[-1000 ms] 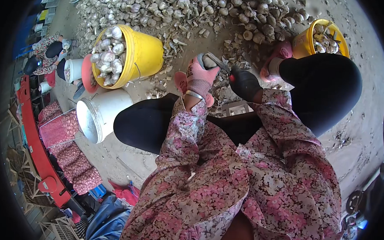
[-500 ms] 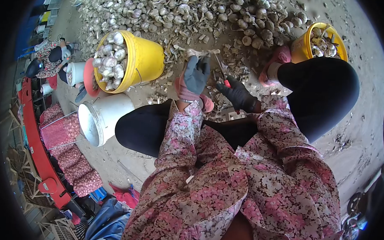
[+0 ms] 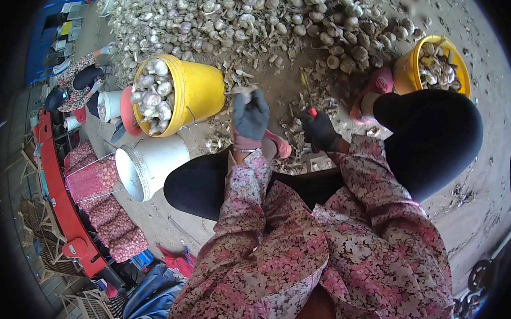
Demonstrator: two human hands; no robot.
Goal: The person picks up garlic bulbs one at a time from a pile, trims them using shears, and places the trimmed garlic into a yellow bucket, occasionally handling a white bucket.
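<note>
My left hand [image 3: 251, 115], in a grey glove, is closed with its fingers curled around a garlic [image 3: 242, 91], whose pale dry stalk sticks out on the left; the rest is hidden by the glove. To the right, my right hand [image 3: 319, 131] in a dark glove is wrapped round a red-handled knife [image 3: 312, 112]. Only a bit of the red handle shows clearly; the blade is hard to make out. The two hands are apart, above dry garlic scraps on the floor.
A heap of garlic [image 3: 215, 23] spreads ahead. At left lie a yellow bucket [image 3: 199, 93] of bulbs and a white bucket [image 3: 154, 159]. Another yellow bucket [image 3: 406, 72] holds garlic at right. Filled net sacks [image 3: 115, 225] and a co-worker [image 3: 72, 88] are farther left.
My right hand has moved slightly down and right, and the knife's long blade no longer shows clearly. My left hand has lowered a little with the garlic. The view has shifted slightly.
</note>
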